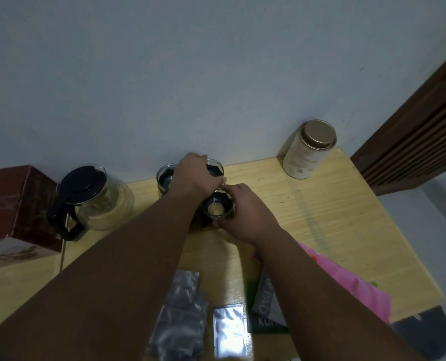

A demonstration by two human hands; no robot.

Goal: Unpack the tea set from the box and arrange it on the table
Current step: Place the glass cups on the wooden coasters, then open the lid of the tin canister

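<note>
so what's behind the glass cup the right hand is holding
Two more glass cups stand behind it near the wall. The left hand covers much of them, so whatever is inside cannot be made out.

Home room, likely corner used for tea. Evidence: small light-wood table (320, 204) pushed against plain pale painted wall (190, 74); dark wooden slatted door or shutter (412, 142) at 2 o'clock; glass teapot (96, 199) with black lid at 9 o'clock; cream tea canister (307, 149) at 1 o'clock; foil sachets (182, 316) at 6 o'clock; red-brown cardboard box (13, 201) far 9 o'clock. Dim domestic lighting.
</note>
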